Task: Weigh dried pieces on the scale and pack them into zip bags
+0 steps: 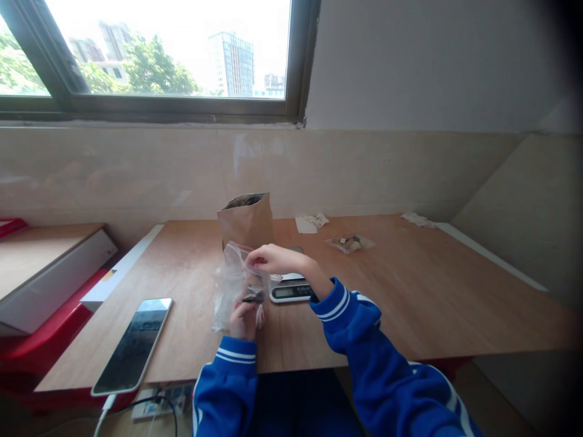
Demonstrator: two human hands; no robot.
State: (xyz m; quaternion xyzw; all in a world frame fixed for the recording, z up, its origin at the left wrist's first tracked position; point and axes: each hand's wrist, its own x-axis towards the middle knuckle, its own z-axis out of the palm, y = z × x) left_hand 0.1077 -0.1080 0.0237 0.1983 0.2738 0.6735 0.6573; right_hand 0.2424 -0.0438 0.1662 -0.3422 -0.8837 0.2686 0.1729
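A clear zip bag [235, 254] with a reddish seal line stands upright over the table, small dark contents low in it. My right hand [276, 259] reaches across from the right, its fingers pinched at the bag's top edge. Lower down, my left hand [243, 318] is closed around the bag's bottom, by the dark contents. More clear plastic bags [223, 303] lie under and beside my left hand. Just right of the bag sits a white digital scale [291, 292], partly covered by my right hand and forearm. Behind the bag stands an open brown paper bag [249, 226].
A phone [134, 349] with a white charging cable lies at the table's left front. Farther back on the right are a filled clear packet [350, 243] and crumpled tissue [316, 220]. The wooden table [410, 291] meets a tiled wall under a window.
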